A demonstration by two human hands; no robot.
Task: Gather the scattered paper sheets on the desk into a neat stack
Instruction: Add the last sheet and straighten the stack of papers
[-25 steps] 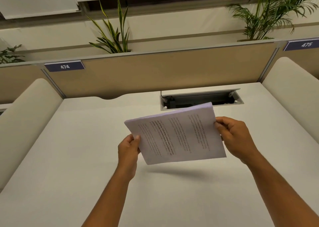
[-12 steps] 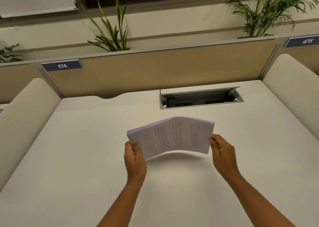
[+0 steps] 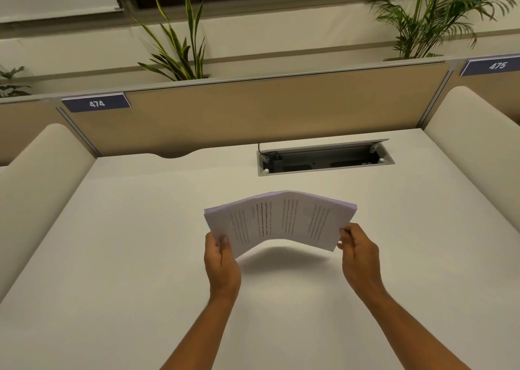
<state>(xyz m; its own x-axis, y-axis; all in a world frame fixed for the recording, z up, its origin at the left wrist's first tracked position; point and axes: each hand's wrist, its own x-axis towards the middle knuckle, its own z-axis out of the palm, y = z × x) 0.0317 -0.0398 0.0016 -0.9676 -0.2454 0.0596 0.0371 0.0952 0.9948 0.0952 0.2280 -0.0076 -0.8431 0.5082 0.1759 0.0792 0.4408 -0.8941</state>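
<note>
The paper stack [image 3: 281,220] is held in the air above the middle of the table [image 3: 126,257], clear of the surface, with its shadow lying on the tabletop just beneath. It arches upward in the centre, and the printed lines run across the top sheet. The left hand [image 3: 222,260] is clamped on the stack's near left corner, thumb on top; the right hand [image 3: 357,254] pinches the near right corner in the same way.

No loose sheets show anywhere on the table, so the gathering looks done. The far edges look fairly even, though the left end appears slightly fanned. What seems left is to square the edges, probably by tapping them on the table, and to lay the stack down flat.

Beyond the stack, toward the far edge, sits an open cable hatch [image 3: 323,158] let into the tabletop. Behind that stands the divider panel [image 3: 253,110].
</note>
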